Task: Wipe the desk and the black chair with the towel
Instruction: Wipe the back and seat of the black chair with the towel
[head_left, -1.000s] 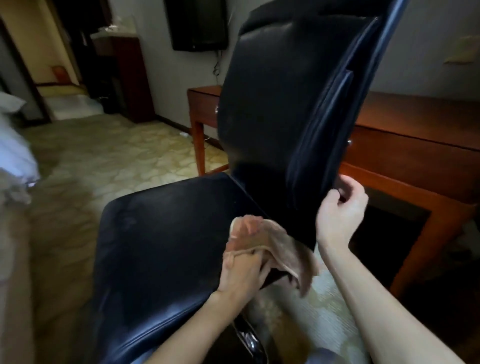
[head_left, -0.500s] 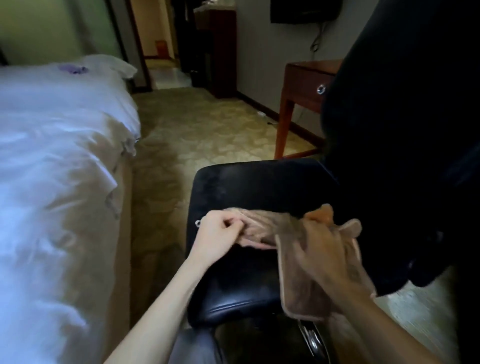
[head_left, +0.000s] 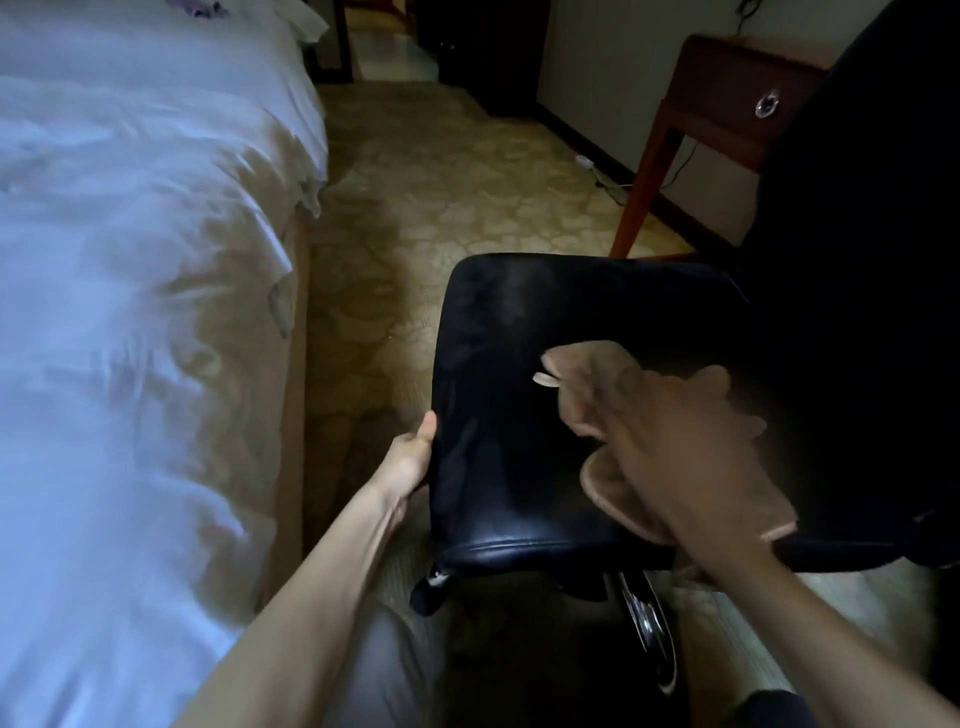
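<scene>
Patterned carpet (head_left: 467, 182); glossy leather seat (head_left: 519, 338), plush towel (head_left: 602, 478).

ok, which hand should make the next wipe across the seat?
Right, probably. The right hand lies on the towel, which sits on the black chair seat. The left hand has its grip on the seat's left edge, seemingly steadying it.

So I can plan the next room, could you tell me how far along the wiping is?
Done: nothing can be confirmed; the desk shows no sign either way. In hand: the right hand presses the towel on the seat of the black chair while the left hand grips its edge. Left: the backrest, possibly the desk.
</scene>
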